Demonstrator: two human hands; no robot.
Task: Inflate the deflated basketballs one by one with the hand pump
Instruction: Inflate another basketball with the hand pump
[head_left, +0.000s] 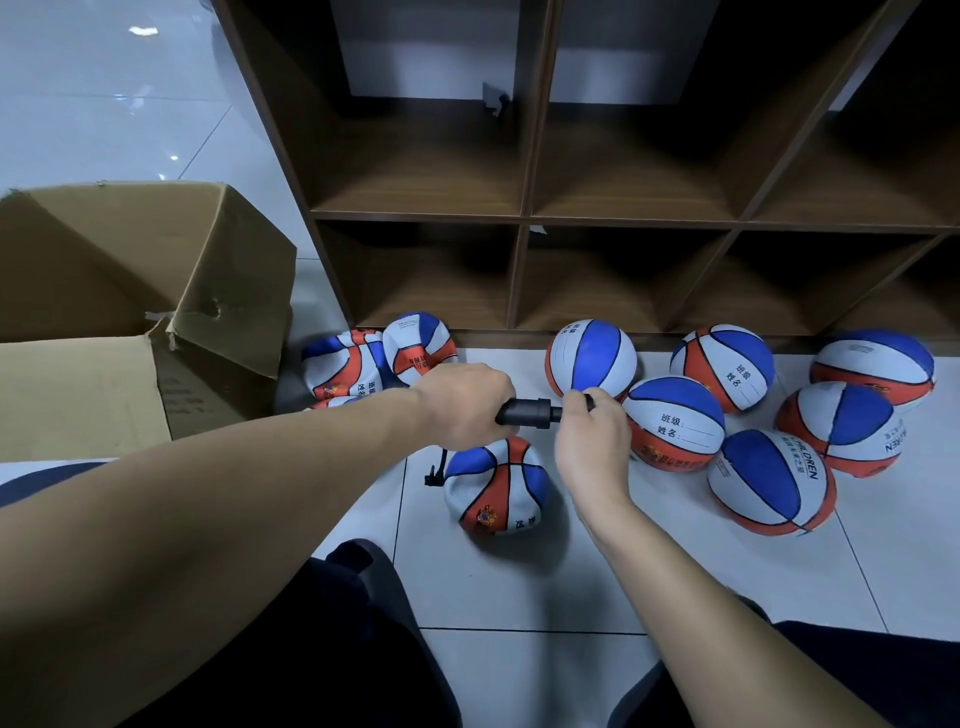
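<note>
1. Left hand (462, 402) curled round the barrel of the black hand pump (524, 413), held level above the floor (519, 582).
2. Right hand (592, 441) pinches the pump's handle end; fingers closed on it, handle mostly hidden by them.
3. Thin black hose (435, 474) hangs from under the left hand, with a small black fitting at its lower end, just left of the wrinkled ball (496, 486). Cannot tell whether the needle is in the ball.
4. Wrinkled ball: blue, white and orange, partly flat, on the floor directly under the pump, between the two forearms.
5. Flat balls (363, 358): a pile of creased, deflated ones left of the pump, against the foot of the shelf unit (524, 218) and beside the cardboard box (130, 312).
6. Round balls (727, 395): six full-looking ones right of the pump, on the floor in front of the shelf unit, several touching each other. Nearest one (591, 358) sits just behind the right hand.
7. Cardboard box: open, flaps out, far left of the pump; its inside is not visible.
8. Shelf unit: dark wood cubbies behind the pump, bottom row at floor level.
9. Person's dark-clothed legs (322, 649) at the bottom edge, below the pump.
</note>
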